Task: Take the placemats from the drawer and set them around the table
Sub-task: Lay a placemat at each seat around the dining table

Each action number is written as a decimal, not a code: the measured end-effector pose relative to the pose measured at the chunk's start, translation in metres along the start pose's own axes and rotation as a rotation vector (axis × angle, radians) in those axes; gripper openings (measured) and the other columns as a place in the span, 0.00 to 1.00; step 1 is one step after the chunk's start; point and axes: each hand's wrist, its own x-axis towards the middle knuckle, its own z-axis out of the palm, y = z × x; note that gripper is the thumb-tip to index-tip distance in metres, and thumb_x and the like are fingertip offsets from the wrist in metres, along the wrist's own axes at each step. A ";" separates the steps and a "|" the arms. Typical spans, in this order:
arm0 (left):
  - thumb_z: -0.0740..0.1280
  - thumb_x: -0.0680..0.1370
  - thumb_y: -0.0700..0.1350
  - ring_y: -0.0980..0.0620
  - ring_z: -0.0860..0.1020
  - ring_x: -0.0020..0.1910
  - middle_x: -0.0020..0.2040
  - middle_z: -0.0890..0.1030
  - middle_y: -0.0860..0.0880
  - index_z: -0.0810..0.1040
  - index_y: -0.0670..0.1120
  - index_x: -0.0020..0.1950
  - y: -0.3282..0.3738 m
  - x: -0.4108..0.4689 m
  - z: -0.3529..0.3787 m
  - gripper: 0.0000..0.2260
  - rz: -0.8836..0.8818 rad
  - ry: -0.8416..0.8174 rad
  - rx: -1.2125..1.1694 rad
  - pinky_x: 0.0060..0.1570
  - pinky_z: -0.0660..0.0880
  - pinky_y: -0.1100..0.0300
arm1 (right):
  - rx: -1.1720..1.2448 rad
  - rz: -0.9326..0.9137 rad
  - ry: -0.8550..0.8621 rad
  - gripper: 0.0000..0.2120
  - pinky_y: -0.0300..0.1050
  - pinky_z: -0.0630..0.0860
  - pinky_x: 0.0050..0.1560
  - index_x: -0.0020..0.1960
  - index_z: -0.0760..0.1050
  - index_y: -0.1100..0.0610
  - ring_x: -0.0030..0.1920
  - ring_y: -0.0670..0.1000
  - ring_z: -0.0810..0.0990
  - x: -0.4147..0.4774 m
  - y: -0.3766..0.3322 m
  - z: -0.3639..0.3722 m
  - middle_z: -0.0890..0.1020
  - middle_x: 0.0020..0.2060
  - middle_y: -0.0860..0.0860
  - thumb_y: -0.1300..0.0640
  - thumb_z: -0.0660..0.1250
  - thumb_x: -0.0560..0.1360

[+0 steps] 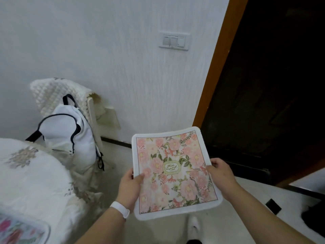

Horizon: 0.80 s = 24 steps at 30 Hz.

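A placemat (174,173) with pink flowers and green leaves is held up in the air by both grips. It is held over the pale floor (116,155), between the desk (26,194) on the left and the dark doorway (272,85) on the right. The left grip (130,187) is closed on the mat's left edge. Its thumb is pressed on top, and its other fingers are hidden under the mat. The right grip (221,175) is closed on the mat's right edge in the same way, with the thumb on top. It cannot be told if more mats are held under this one. A white band (121,208) is worn on the left wrist. The desk is covered by a white cloth (45,176) with flowers sewn on it. A second placemat (19,231) with pink flowers is laid flat on the desk at the bottom left corner, and it looks blurry. A chair (93,111) is set behind the desk, close to the wall. A white knitted cover (52,92) is draped over its back. A white backpack (70,138) with dark straps is placed on the chair. A light switch (174,41) is fixed on the wall. The doorway is edged by a brown frame (216,67). A white shoe (193,224) can be seen on the floor below the held mat.
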 end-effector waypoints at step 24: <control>0.69 0.78 0.43 0.46 0.85 0.43 0.49 0.86 0.47 0.79 0.46 0.57 0.050 0.050 -0.021 0.09 0.077 0.762 -0.121 0.40 0.83 0.47 | -0.234 -0.318 -0.692 0.04 0.44 0.76 0.34 0.50 0.76 0.56 0.41 0.52 0.83 0.174 -0.162 0.155 0.83 0.44 0.52 0.62 0.64 0.78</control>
